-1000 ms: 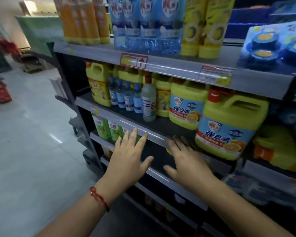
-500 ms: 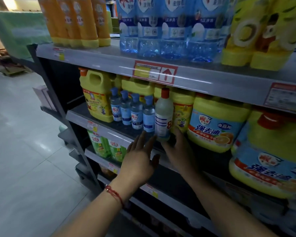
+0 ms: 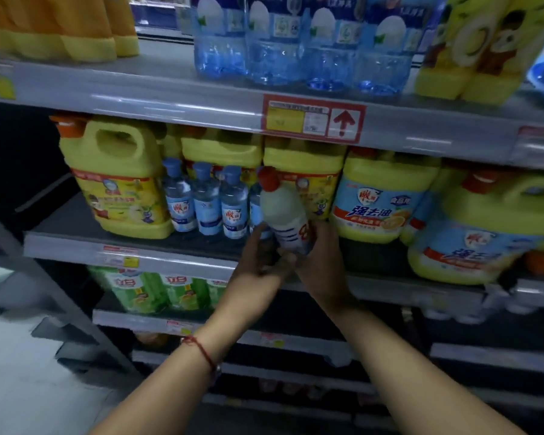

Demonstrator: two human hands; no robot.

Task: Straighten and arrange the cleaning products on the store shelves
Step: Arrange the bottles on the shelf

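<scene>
A white bottle with a red cap [image 3: 285, 211] tilts to the left at the front of the middle shelf [image 3: 76, 246]. My right hand [image 3: 322, 262] grips its lower part from the right. My left hand [image 3: 258, 268] cups the bottle's base from the left. Just left of it stands a row of small clear bottles with blue caps [image 3: 206, 202]. Large yellow jugs [image 3: 117, 177] fill the shelf behind and to both sides.
The top shelf [image 3: 170, 89] carries orange-yellow bottles, clear blue bottles [image 3: 296, 58] and yellow packs. Green packs [image 3: 157, 290] stand on the shelf below. A big yellow jug [image 3: 484, 233] juts forward at the right. Grey floor lies at the left.
Both hands rose from the lower shelf edge to the white bottle and closed on it. The bottle went from upright to tilted left. The view moved closer to the shelf.
</scene>
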